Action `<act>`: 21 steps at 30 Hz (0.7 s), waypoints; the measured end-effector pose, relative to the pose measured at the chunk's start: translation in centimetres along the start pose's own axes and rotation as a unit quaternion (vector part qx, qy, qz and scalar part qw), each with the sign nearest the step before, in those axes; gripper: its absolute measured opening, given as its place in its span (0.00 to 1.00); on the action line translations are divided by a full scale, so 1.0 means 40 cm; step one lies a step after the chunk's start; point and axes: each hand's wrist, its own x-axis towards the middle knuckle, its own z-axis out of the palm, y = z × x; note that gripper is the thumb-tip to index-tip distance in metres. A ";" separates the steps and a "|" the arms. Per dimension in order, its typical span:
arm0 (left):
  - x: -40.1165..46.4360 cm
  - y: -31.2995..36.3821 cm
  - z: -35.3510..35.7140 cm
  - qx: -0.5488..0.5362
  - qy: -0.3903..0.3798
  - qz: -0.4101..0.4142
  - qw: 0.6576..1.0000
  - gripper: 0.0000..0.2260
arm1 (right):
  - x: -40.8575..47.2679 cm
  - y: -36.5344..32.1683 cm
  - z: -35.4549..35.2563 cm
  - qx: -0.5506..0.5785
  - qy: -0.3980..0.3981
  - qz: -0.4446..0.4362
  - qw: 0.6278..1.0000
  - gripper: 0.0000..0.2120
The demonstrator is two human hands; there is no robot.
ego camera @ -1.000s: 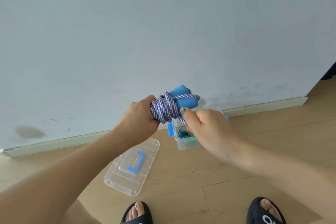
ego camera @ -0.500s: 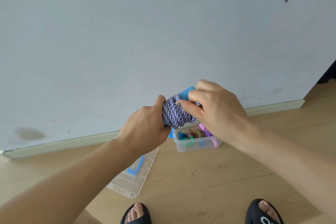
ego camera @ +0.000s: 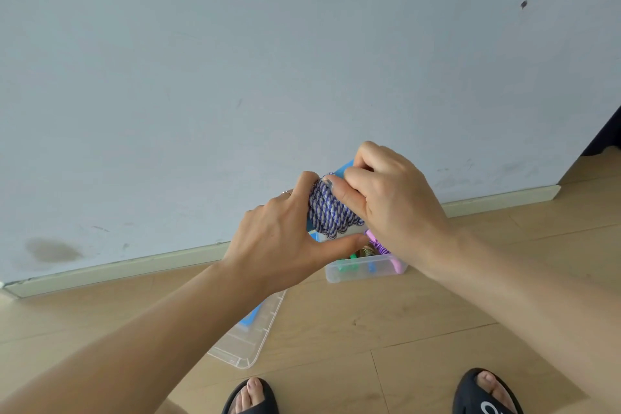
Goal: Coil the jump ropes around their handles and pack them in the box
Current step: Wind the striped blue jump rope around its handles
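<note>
A jump rope [ego camera: 327, 212] with purple-and-white cord wound tightly around blue foam handles is held in the air above the box. My left hand [ego camera: 285, 239] grips its left side from below. My right hand [ego camera: 389, 202] covers its right end, fingers curled over a blue handle tip [ego camera: 346, 169]. Below, on the wooden floor by the wall, sits a clear plastic box [ego camera: 366, 270] with several coiled ropes inside, purple, green and brownish ones showing. My hands hide most of the box.
The box's clear lid [ego camera: 248, 339] with a blue handle lies on the floor left of the box, partly under my left forearm. A skirting board [ego camera: 117, 269] runs along the wall. My feet in black slippers [ego camera: 252, 397] stand at the bottom edge.
My right hand has moved from below the bundle up over its right end and closed on it. The bundle has come a little lower towards the box.
</note>
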 end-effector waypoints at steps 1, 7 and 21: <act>0.002 0.005 0.000 -0.005 0.005 0.001 1.000 0.32 | 0.001 0.001 0.001 0.003 0.003 0.003 1.000 0.22; 0.022 0.018 -0.002 -0.035 0.026 -0.013 0.999 0.27 | 0.013 -0.010 -0.002 0.006 0.027 0.013 1.000 0.23; 0.042 0.030 0.007 -0.050 0.013 -0.001 0.999 0.24 | 0.026 -0.023 -0.009 0.027 0.013 0.032 0.999 0.22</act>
